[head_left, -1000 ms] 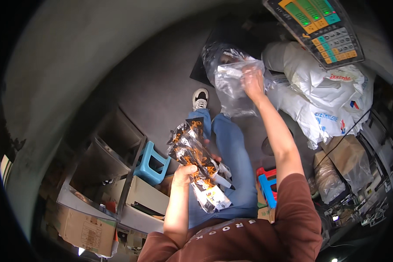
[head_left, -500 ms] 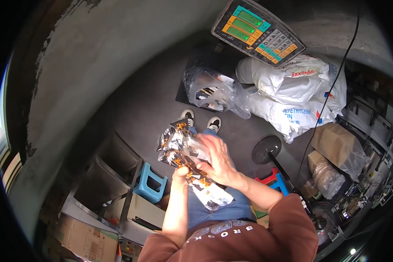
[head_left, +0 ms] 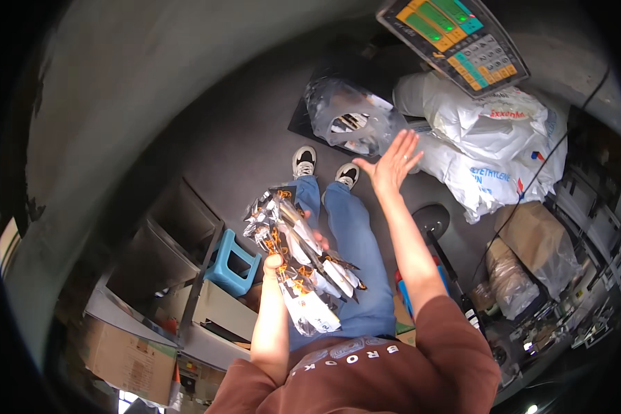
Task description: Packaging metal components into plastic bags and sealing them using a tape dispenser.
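My left hand (head_left: 272,265) grips a bundle of flat plastic packets (head_left: 303,279), black and white with orange print, above my lap. Its thumb presses the near side and some fingertips show at the far side; the palm is hidden. My right hand (head_left: 392,168) is stretched out ahead, empty, fingers spread. Close to its fingertips stands a clear plastic bag (head_left: 322,96), its mouth open, with similar black-and-white packets (head_left: 355,124) inside. The bag rests on a dark platform (head_left: 301,123) on the floor. Whether my fingertips touch the bag, I cannot tell.
A scale display (head_left: 455,45) with lit green screens stands above the platform. Stacked white sacks (head_left: 469,145) lie right of it. A blue stool (head_left: 233,265) is at my left, beside a cabinet (head_left: 179,241). Wrapped brown packages (head_left: 531,241) and a thin hanging cable lie right.
My right hand has left the packets and moved forward and right to near the clear bag, fingers spreading. My left hand still holds the bundle, now fanned out more. The view has shifted slightly.
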Tool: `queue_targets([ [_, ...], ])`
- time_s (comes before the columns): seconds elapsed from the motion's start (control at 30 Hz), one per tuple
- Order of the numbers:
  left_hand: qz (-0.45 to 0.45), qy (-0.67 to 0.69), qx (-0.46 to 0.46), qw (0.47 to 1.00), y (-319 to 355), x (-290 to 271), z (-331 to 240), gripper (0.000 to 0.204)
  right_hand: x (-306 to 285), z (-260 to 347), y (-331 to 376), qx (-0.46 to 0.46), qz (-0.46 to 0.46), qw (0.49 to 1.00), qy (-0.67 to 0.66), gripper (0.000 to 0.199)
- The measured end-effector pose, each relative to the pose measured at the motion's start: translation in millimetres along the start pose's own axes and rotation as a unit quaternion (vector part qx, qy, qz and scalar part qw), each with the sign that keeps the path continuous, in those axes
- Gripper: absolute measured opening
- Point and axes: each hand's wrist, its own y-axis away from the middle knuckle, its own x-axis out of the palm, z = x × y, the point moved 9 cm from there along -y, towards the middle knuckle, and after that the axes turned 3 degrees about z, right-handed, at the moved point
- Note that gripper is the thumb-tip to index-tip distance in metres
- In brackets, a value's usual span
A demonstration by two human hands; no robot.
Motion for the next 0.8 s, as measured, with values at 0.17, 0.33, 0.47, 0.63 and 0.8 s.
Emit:
queue_targets([
  [0.17, 0.052, 0.01, 0.037, 0.998, 22.0, 5.5, -17.3, 0.099, 113.2, -32.4, -52.2, 0.035, 0.2, 0.979, -0.011, 0.065],
  [0.33, 0.066, 0.049, 0.197, 0.977, 104.4, 18.4, -41.6, 0.092, 75.9, 47.9, -27.6, -0.251, 0.164, 0.953, 0.027, 0.013],
  [0.47, 0.087, 0.088, 0.34, 0.932, 214.6, 15.2, -15.5, 0.094, -11.7, 119.6, 73.3, -0.466, 0.212, 0.859, 0.003, 0.007],
  [0.63, 0.092, 0.162, 0.532, 0.826, 366.3, -3.2, 91.5, 0.081, -159.7, 160.4, 229.9, -0.703, 0.152, 0.68, -0.144, 0.021],
  [0.8, 0.126, 0.16, 0.739, 0.642, 525.1, 25.9, 251.7, 0.077, -242.8, 181.2, 397.1, -0.475, 0.577, 0.621, -0.236, 0.02],
])
